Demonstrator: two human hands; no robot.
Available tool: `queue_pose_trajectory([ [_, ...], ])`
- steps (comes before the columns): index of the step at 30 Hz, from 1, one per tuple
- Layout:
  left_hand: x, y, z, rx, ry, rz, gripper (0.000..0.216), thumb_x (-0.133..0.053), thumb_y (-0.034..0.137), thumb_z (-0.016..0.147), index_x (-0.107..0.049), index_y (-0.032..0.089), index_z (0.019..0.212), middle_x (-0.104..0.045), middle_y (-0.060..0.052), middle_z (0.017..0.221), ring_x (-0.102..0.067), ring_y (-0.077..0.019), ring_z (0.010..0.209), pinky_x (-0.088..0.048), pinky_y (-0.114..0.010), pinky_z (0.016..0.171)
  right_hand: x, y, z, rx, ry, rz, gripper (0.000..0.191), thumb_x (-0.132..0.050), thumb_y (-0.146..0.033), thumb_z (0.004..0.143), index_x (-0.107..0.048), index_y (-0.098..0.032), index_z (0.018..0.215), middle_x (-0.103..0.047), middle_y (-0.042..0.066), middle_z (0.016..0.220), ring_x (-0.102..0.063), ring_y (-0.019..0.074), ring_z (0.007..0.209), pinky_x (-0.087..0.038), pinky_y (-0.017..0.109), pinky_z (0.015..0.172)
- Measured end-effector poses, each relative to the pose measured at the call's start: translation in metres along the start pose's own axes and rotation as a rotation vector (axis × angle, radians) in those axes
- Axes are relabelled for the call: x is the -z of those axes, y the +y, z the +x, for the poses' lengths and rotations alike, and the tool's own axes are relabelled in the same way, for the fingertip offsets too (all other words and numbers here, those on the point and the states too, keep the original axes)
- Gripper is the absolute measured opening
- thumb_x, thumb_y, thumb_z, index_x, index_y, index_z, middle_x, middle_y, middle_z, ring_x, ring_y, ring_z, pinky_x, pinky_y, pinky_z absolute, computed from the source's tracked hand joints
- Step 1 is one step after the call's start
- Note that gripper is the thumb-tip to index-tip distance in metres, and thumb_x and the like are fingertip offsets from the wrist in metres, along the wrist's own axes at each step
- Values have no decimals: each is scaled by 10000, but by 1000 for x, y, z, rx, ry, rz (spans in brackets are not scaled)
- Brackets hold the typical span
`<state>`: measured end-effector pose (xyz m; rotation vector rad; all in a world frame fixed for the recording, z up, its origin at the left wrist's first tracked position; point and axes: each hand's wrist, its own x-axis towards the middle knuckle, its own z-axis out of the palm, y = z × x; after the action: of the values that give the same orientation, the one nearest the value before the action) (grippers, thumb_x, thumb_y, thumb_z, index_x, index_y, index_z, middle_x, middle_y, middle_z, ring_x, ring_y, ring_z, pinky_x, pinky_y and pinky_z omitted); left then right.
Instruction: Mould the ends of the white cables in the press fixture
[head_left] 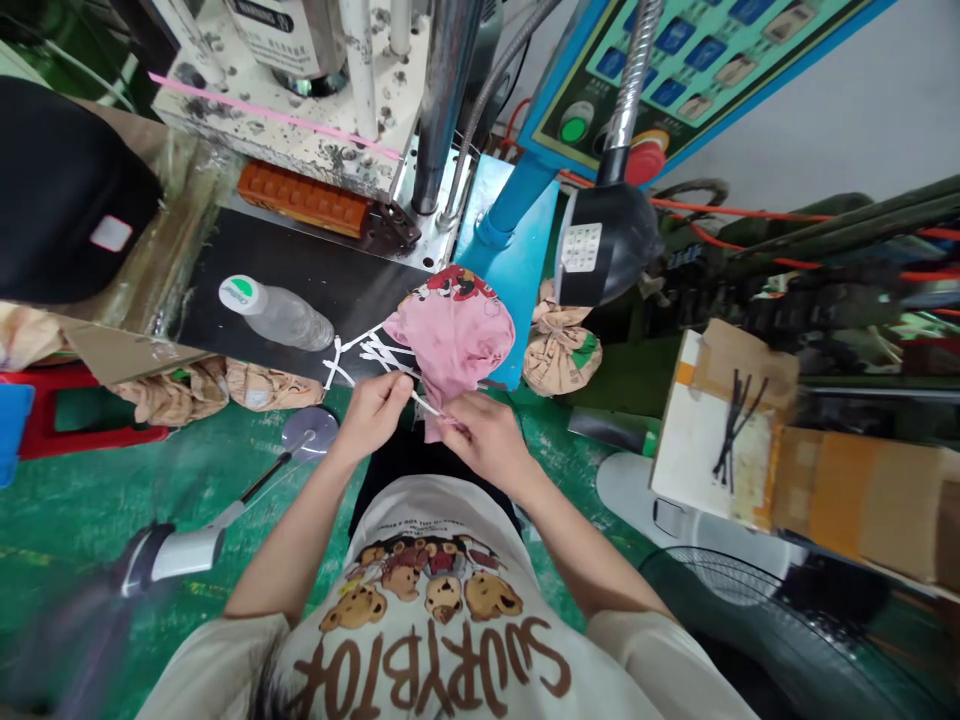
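Note:
A pink cloth bundle with a cartoon print [469, 335] lies at the front edge of the black work surface, its narrow end hanging toward my body. My left hand [377, 415] is closed in a pinch on a white cable tie [426, 403], which stretches across to the cloth. At the bundle's narrow end, my right hand [486, 440] is closed on the gathered pink fabric; whether it also grips the tie is hidden by the fingers. Several loose white cable ties [382, 350] lie left of the bundle, beside a clear plastic bottle [289, 315] with a white and green cap.
Behind stands a press machine [300, 120] with an orange block [304, 198]. A lamp head [607, 240] hangs near the control panel [697, 70]. Tied brown bundles [562, 360] sit beside the table. Cardboard boxes [855, 500] and a fan [787, 640] stand at right.

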<state>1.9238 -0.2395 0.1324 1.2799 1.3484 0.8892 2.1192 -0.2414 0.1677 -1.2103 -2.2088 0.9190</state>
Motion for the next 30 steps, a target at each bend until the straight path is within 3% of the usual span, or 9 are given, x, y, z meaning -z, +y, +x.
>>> queue_pose_trajectory([
  [3,2,-2,-4,1,17,27,482,-429,479,987,-418,183,607,-370,49,532,-334,-90,500,-272,-241,512,-3,2,-2,103,46,-139,210,-522,-235,971,-690,-160,870,-717,95,891,-614,194,791,-442,320,786],
  [5,3,-4,-7,-8,22,31,433,-406,446,999,-446,188,653,-385,51,549,-358,-93,503,-301,-238,521,-3,3,-2,69,49,-34,185,-550,-268,973,-701,-168,938,-730,85,936,-638,190,813,-457,307,788],
  [10,3,-1,-9,-81,-25,74,376,-415,382,997,-440,191,675,-396,50,567,-380,-94,518,-292,-240,530,-1,0,9,-126,103,322,221,-543,-293,971,-682,-182,841,-673,10,748,-609,141,671,-436,243,659],
  [15,-2,5,-10,-178,-49,115,314,-422,312,981,-447,190,692,-437,44,601,-412,-96,544,-302,-242,561,-11,-8,21,-120,-42,221,241,-564,-258,931,-572,-178,703,-581,-9,686,-532,124,651,-352,238,635],
  [22,-18,-18,-29,-168,43,115,351,-371,348,978,-425,199,665,-392,47,549,-382,-100,493,-283,-247,529,-21,9,2,-278,-260,419,232,-505,-293,913,-540,-180,713,-473,-43,596,-420,101,561,-287,230,560],
  [26,-18,-38,-29,-95,101,97,381,-314,369,999,-378,210,659,-381,47,542,-377,-101,484,-286,-243,515,-13,22,-8,-288,-339,328,273,-497,-309,929,-535,-176,694,-454,-34,620,-406,105,587,-285,238,573],
  [30,-18,-49,-16,-81,70,119,389,-334,406,985,-366,212,650,-394,39,558,-391,-104,502,-299,-249,538,8,38,0,-328,-419,295,261,-521,-351,934,-598,-174,759,-534,-17,648,-480,121,605,-346,235,583],
])
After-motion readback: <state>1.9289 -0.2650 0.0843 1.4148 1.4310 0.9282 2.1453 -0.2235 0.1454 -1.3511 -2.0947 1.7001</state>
